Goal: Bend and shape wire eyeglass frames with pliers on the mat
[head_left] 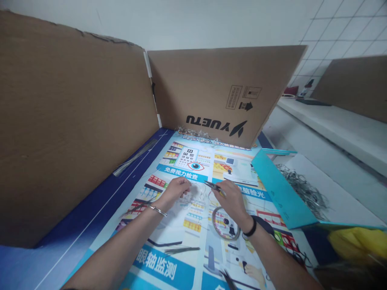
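Note:
My left hand (176, 190) is closed in a pinch on a thin clear wire glasses frame (193, 193) held just above the printed poster mat (169, 257). A thin bangle circles that wrist. My right hand (230, 197) grips small dark pliers (213, 186) whose tips point left toward the frame. A black band sits on the right wrist. Below the right hand, a coil of wire (225, 223) lies on the mat.
Cardboard panels (75, 121) wall off the left and back. A turquoise-edged tray (284, 193) holding several metal wire pieces (302, 187) sits at the right. Loose wire bits (178, 249) lie on the mat, and something yellow (356, 241) is at the lower right.

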Motion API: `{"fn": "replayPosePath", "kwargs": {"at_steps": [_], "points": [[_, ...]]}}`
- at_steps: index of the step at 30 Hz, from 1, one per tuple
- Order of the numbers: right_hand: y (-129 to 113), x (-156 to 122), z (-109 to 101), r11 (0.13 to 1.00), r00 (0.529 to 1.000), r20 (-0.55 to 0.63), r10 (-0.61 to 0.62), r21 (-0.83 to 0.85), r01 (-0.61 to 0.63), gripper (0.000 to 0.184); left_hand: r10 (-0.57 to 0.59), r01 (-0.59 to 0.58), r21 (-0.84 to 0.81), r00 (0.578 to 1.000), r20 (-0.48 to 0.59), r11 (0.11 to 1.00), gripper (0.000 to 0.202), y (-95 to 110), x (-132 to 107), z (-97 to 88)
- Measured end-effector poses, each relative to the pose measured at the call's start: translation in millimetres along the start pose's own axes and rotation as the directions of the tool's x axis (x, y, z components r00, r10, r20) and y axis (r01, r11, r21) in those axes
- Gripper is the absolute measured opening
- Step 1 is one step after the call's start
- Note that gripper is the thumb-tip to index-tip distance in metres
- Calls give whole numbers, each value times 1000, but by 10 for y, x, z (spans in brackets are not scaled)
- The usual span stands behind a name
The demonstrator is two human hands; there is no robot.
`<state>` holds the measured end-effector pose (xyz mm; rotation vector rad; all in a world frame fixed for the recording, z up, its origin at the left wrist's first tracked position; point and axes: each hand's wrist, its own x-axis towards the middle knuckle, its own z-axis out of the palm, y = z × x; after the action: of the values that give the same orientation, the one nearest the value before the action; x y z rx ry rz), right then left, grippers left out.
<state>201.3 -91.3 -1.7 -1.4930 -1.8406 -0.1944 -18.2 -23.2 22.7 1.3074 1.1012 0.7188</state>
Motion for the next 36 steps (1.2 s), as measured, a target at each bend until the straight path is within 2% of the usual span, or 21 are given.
{"fn": "replayPosePath", "kwargs": {"at_steps": [8, 15, 20, 27, 36], "points": [[-16, 9, 10, 997, 996, -60, -60, 50, 63, 13, -17, 18, -14, 999, 29, 1000, 15, -24, -1, 18], [-74, 15, 1, 990, 993, -2, -119, 81, 118, 18, -14, 21, -71, 995, 101, 997, 19, 10, -41, 35], [-115, 55, -73, 989, 993, -76, -91, 112, 100, 17, -22, 29, -68, 994, 110, 997, 21, -5, -37, 36], [-207, 44, -113, 988, 984, 82, -155, -3, 156, 17, -2, 3, -12, 992, 124, 1000, 21, -24, -32, 52], [-277, 66, -143, 975, 973, 181, -141, -143, 168, 13, -44, 41, 34, 995, 93, 999, 25, -23, -22, 61]]}}
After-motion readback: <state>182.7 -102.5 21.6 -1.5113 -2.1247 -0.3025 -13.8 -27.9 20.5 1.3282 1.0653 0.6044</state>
